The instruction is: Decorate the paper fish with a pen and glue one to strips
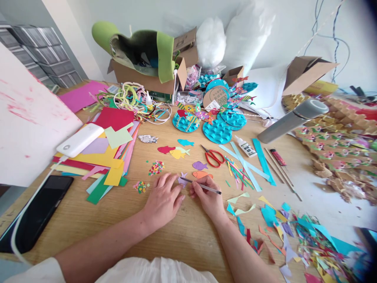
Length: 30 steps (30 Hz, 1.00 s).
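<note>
Head: hand [208,194] holds pen [210,189]; box [138,78] holds green material [165,59].

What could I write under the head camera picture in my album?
Right hand holding a pen over a purple star, left hand close by, colourful fish beyond.

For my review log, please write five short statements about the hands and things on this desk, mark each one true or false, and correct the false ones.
1. The right hand holds a pen. True.
2. The left hand grips the scissors. False: the left hand rests at the lilac paper star, and the scissors lie on the desk.
3. The white glue bottle is to the right of the scissors. True.
4. The blue fish is nearer the person than the orange fish. False: the orange fish is nearer; the blue fish is farther off.
5. A white cable runs from the power bank. True.
</note>
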Motion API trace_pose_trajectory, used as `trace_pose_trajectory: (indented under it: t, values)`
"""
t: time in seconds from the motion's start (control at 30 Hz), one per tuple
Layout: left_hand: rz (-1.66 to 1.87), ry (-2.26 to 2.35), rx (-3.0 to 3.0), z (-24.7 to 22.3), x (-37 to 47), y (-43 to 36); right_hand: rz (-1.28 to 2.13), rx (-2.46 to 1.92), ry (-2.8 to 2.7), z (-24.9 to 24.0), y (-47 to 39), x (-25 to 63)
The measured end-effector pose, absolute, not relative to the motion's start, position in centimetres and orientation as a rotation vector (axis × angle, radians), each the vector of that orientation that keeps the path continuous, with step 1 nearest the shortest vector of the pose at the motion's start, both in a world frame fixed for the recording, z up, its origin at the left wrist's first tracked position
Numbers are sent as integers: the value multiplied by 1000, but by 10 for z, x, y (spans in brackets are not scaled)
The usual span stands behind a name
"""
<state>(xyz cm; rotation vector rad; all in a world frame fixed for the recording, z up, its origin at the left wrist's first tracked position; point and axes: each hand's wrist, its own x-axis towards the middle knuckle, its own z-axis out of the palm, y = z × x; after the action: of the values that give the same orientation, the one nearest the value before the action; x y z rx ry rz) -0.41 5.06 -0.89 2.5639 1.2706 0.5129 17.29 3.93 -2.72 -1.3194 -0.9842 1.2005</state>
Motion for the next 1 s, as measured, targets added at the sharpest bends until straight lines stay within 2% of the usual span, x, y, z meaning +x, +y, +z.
trace_pose_trajectory:
  t: [1.0]
  values:
    - [489, 1267, 2557, -10, -5, 53, 1224, -1288, -980, -32, 39, 174]
